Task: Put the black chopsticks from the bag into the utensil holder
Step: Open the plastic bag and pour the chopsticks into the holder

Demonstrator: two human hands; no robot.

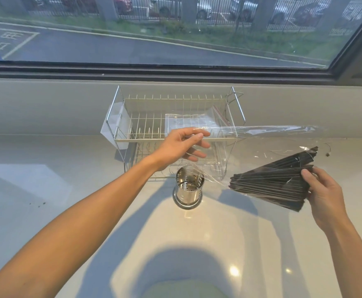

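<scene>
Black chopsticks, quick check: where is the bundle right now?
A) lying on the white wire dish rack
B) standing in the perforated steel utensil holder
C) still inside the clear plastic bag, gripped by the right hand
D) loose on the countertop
C: the black chopsticks lie fanned inside the clear plastic bag, with the right hand clasping them through it; the perforated steel utensil holder shows none inside.

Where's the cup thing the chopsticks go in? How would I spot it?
Find the wire dish rack under the window. Right in front of it, on the pale counter, stands the utensil holder. It is a shiny steel cylinder with small holes, open on top and empty, unlike the clear bag of black chopsticks beside it.
</scene>
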